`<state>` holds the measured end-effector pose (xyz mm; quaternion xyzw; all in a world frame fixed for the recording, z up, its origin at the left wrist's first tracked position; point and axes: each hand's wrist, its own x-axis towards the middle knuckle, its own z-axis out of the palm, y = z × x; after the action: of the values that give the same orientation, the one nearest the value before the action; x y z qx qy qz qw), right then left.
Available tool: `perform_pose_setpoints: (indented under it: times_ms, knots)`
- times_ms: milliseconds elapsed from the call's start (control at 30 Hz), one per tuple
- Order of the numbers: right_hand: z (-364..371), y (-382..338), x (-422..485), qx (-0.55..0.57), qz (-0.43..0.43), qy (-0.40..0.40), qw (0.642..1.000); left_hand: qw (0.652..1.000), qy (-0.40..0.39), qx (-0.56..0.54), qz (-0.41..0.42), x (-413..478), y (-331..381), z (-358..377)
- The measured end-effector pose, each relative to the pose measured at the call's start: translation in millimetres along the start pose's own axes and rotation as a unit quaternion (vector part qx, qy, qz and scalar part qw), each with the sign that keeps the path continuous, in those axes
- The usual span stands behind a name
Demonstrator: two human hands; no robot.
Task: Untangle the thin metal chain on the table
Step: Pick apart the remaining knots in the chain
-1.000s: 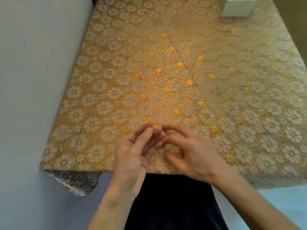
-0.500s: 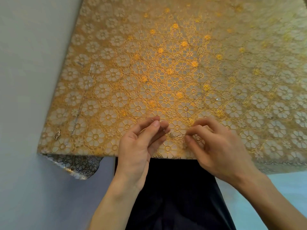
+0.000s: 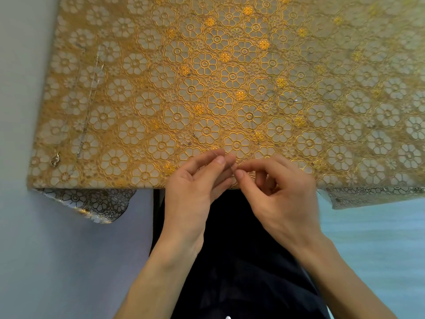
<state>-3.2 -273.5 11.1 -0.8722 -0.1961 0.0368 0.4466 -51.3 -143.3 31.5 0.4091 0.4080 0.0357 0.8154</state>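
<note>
A very thin metal chain is pinched between the fingertips of both hands at the table's near edge. My left hand holds it between thumb and fingers. My right hand pinches it just to the right, fingertips nearly touching the left ones. One faint strand runs up and left from my left fingers to a small clasp end lying on the cloth. Another faint strand seems to trail up to the right toward a small bright bead. Any knot is hidden by my fingers.
The table wears a gold floral lace cloth, whose corner hangs down at the near left. A second thin chain lies stretched along the left edge, with a small pendant near the corner. A wall runs along the left side.
My hands, spread a little apart half a second ago, have come back together over the table's near edge. The view has tilted down and closer.
</note>
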Motion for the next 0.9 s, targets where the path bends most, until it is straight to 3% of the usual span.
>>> perform_pose_setpoints:
  times_ms: [700, 900]
  knots:
    - [11, 1, -1, -0.076, 0.023, -0.013, 0.997, 1.0, -0.006, -0.022, -0.02, -5, -2, 5]
    - [3, 1, 1, 0.012, 0.039, -0.053, 0.998, 1.0, -0.009, 0.024, 0.001, -3, 1, 2]
